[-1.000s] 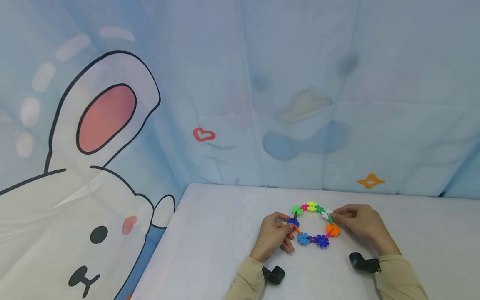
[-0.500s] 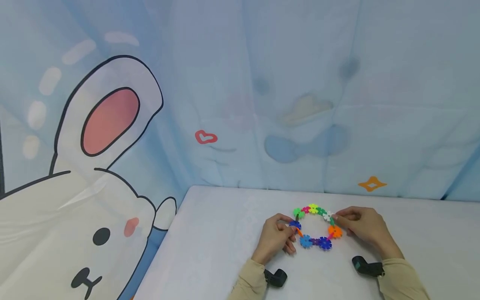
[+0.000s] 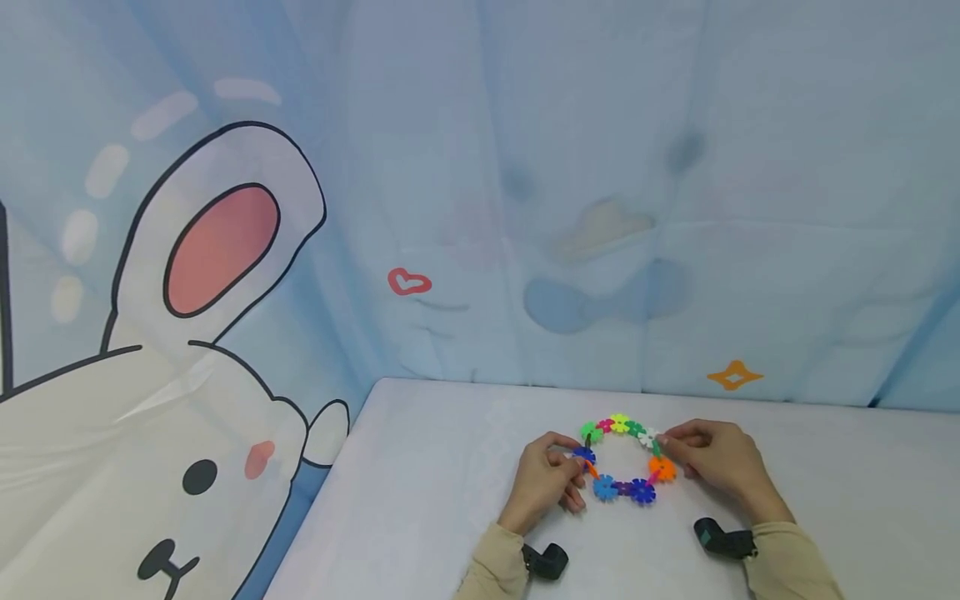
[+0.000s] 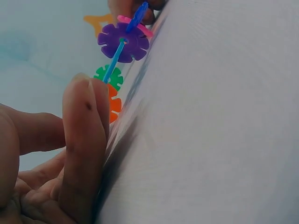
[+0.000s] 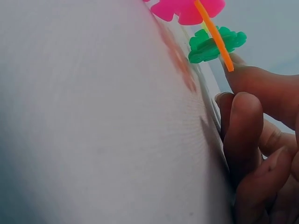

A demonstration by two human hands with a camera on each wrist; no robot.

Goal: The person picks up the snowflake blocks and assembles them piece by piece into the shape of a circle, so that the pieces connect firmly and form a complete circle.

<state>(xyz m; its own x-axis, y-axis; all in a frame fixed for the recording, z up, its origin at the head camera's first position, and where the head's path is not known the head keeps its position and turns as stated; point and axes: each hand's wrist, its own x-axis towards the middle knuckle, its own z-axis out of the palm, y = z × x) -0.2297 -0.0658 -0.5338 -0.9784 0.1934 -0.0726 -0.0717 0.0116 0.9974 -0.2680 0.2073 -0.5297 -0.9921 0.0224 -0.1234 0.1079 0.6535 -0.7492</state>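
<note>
Several notched plastic snowflake discs are slotted together into a closed, many-coloured ring on the white table. At its left side my left hand [image 3: 542, 485] pinches the ring by a dark blue disc [image 3: 584, 456] and the orange piece beside it. Across from it, my right hand [image 3: 722, 457] pinches the ring at the white disc [image 3: 648, 438], just above the orange disc [image 3: 662, 469]. The left wrist view shows a purple disc [image 4: 124, 43] standing on edge beyond the fingers. In the right wrist view a green disc [image 5: 217, 45] and a pink disc [image 5: 187, 10] appear near the fingertips.
The white table [image 3: 420, 492] meets a pale blue printed curtain [image 3: 450, 167] at its back edge. A large cartoon rabbit [image 3: 225, 400] is printed on the left side. Each wrist carries a black camera, the left camera [image 3: 547, 562] close over the table.
The head view has shifted slightly, so the scene sits a little lower. Both hands keep their hold on the ring, which stays in place between them.
</note>
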